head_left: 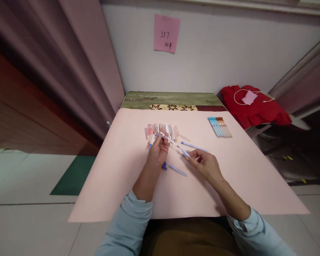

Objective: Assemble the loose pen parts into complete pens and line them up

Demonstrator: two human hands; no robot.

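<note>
My left hand pinches a thin white pen refill whose dark tip points right and down. Just right of that tip, my right hand grips a pale blue pen barrel by its end. A gap of a few centimetres separates refill tip and barrel. Under my left hand lies a blue pen, and another blue pen rests behind my right hand. A loose row of several pen parts sits just beyond my left hand.
A pink sheet covers the small table. Several assembled pens lie in a neat row at the far right. A red cloth with a white cable sits on a chair to the right. A curtain hangs left; a pink note is on the wall.
</note>
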